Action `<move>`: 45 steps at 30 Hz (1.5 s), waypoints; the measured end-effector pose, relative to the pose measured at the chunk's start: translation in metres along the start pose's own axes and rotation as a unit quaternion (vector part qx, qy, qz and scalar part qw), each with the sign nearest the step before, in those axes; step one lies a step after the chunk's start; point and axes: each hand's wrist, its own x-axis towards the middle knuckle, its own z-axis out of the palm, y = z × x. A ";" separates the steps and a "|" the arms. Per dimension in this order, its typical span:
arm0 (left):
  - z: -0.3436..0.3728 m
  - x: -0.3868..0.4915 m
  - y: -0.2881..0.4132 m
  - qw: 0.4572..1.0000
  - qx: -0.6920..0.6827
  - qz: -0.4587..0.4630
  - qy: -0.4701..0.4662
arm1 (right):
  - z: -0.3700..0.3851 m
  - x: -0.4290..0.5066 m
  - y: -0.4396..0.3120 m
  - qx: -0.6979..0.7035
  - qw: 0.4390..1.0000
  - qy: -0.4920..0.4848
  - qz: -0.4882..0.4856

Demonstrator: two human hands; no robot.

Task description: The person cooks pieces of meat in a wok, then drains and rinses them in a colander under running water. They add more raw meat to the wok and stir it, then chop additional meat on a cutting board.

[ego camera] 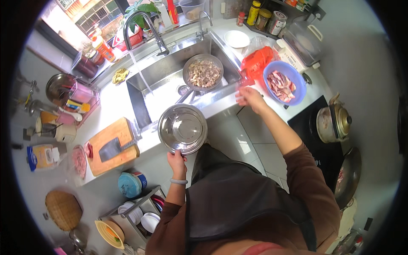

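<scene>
My left hand point(177, 163) grips the near rim of a shiny stainless steel bowl point(183, 128), held tilted in front of the sink with nothing in it. My right hand point(251, 98) is held out by the counter's front edge, fingers loosely spread and slightly blurred, holding nothing. Beyond that hand are a red plastic bag point(258, 62) and a blue plastic basin point(301, 92) of raw meat pieces point(280, 84). In the stainless steel sink point(135, 101) rests a perforated metal strainer point(188, 63) with a long handle, full of pale, greyish meat pieces point(205, 74).
Water runs from the tall faucet point(140, 14) into the sink. On the left counter, a cleaver point(110, 149) lies on a wooden cutting board point(95, 140). To the right, a lidded pot point(331, 122) stands on a black cooktop point(302, 122), near a wok point(350, 178). A white plate point(236, 39) sits behind the bag.
</scene>
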 end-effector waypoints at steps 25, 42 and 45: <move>0.449 0.256 0.075 0.965 0.190 -0.043 -0.173 | -0.122 0.376 -0.152 0.193 0.946 0.261 -0.022; 0.302 0.230 0.133 0.908 -0.152 -0.157 -0.357 | 0.030 0.218 -0.141 -0.133 0.985 -0.108 0.031; 0.195 0.204 0.154 0.964 -0.059 -0.087 -0.243 | 0.136 0.204 -0.108 -0.147 0.961 -0.219 0.084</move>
